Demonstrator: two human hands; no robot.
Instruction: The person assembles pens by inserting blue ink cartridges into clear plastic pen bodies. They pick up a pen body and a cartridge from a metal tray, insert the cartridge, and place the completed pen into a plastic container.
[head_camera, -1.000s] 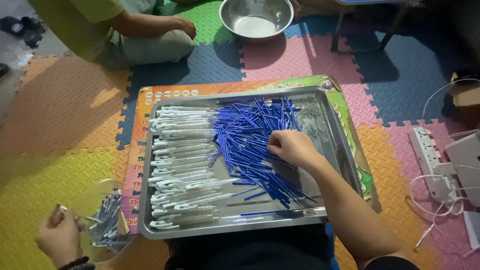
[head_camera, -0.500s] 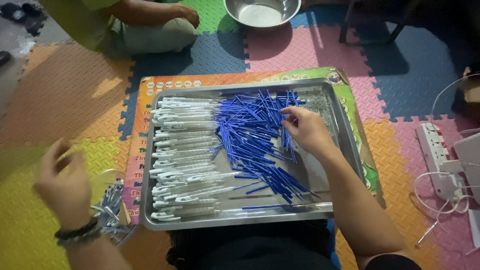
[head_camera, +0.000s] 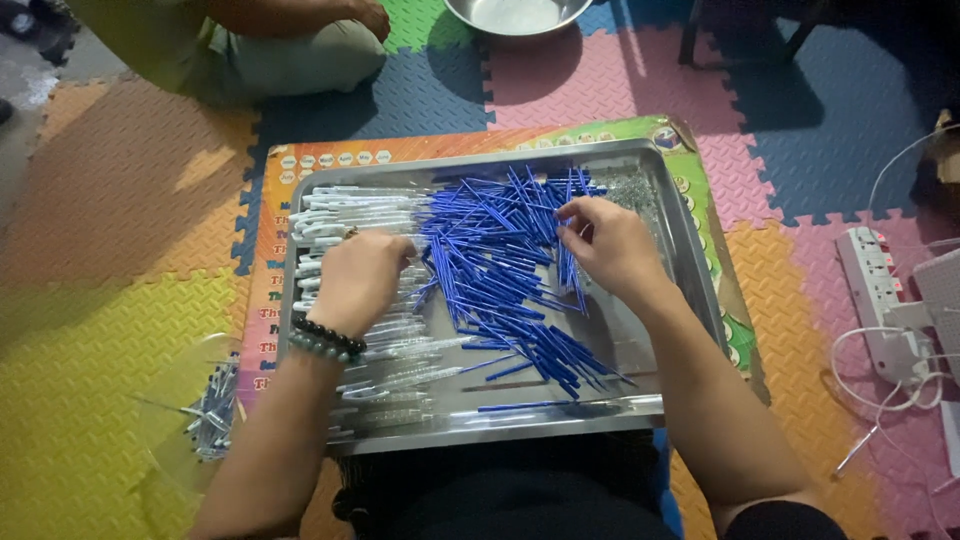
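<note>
Fingers of the left hand (head_camera: 358, 280) curl down on the clear pen tubes (head_camera: 345, 215), which lie in rows right under the fingertips. I cannot tell if they grip one tube or only press on the pile. A bead bracelet (head_camera: 325, 340) sits on that wrist.

Fingers of the right hand (head_camera: 610, 245) are bent close together, pinching at the blue sticks (head_camera: 500, 270) (thin ink sticks for pens, I think). Those sticks lie in a big messy heap, just left of and below these fingertips. A small shiny pile of tiny metal bits (head_camera: 635, 195) sits just above the right fingers.

Everything rests in a metal tray (head_camera: 690, 290) on a colourful board (head_camera: 700, 170). Well apart from the left fingers, down by the elbow, a clear bowl (head_camera: 190, 410) holds a few pens.

It looks like the picking step: one hand finds a tube, the other finds a stick. The next move likely needs each hand to lift just one piece free of its pile.

Another person's knee (head_camera: 290, 60) and a metal bowl (head_camera: 515, 15) are far above, on the foam floor mats (head_camera: 110, 200).
</note>
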